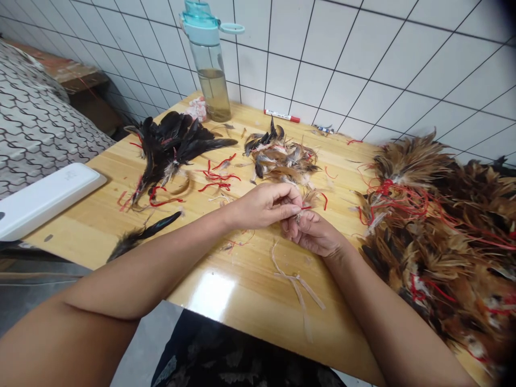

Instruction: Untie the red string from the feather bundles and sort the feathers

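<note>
My left hand (264,206) and my right hand (312,232) meet over the middle of a wooden table (242,279). Together they pinch a small bundle of feathers (300,213) tied with red string, mostly hidden by the fingers. Just beyond them lies a loose heap of brown and black feathers (280,157). A pile of black feathers (171,145) with red strings lies to the far left. A large mass of brown feather bundles (439,226) fills the table's right side.
A blue-capped water bottle (210,59) stands at the back by the tiled wall, with a red-capped marker (281,115) near it. A white flat box (40,199) rests on the left edge. Loose red strings (215,177) and pale strips (298,285) litter the tabletop.
</note>
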{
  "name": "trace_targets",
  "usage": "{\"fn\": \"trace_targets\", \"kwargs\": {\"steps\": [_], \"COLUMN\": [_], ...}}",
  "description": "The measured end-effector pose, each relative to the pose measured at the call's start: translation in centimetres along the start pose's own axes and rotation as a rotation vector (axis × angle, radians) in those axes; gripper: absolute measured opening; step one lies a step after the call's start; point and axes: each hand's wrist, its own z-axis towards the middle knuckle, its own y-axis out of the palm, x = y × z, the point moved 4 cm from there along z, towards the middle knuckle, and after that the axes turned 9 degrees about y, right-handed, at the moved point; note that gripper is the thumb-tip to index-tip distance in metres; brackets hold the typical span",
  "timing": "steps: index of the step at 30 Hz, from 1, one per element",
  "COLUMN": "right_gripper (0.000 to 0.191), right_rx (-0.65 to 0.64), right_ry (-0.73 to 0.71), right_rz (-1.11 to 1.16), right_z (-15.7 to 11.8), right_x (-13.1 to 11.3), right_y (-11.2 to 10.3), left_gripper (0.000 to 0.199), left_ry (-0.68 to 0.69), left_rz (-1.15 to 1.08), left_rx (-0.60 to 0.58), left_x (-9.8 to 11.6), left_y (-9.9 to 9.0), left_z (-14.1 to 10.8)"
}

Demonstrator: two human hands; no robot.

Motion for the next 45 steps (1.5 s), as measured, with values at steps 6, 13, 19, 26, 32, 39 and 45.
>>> {"fn": "trace_targets", "kwargs": {"steps": [6, 13, 19, 26, 32, 39, 45], "right_gripper": [0.024, 0.024, 0.024, 0.025, 0.025, 0.026, 0.022], "right_rx": [0.07, 0.189, 0.207, 0.176, 0.146, 0.12, 0.284], "right_ry": [0.035, -0.013, -0.014, -0.034, -0.027, 0.048, 0.064], "right_rz": [0.061, 0.138, 0.183, 0.171, 0.263, 0.336, 0.3], "right_z": [0.3, 0.5, 0.6, 0.5, 0.5, 0.6, 0.8], "right_x": [0.7, 0.7, 0.5, -0.1, -0.2, 0.1, 0.4], "right_y": [-0.3, -0.3, -0.1, 0.3, 0.1, 0.0, 0.1], "left_gripper": [0.014, 0.009, 0.01, 0.014, 0.005, 0.013, 0.007], "left_ry": [-0.062, -0.046, 0.015, -0.059, -0.135, -0.189, -0.157], "left_rz": [0.028, 0.292, 0.383, 0.148, -0.05, -0.137, 0.044], "left_rx": [0.042, 0.173, 0.297, 0.336, 0.277, 0.241, 0.298], "left_x": [0.1, 0.1, 0.3, 0.0, -0.6, -0.9, -1.0], "left_y": [-0.4, -0.9, -0.8, -1.1, -1.2, -0.7, -1.2], "left_z": [0.1, 0.0, -0.1, 0.2, 0.3, 0.2, 0.3]}}
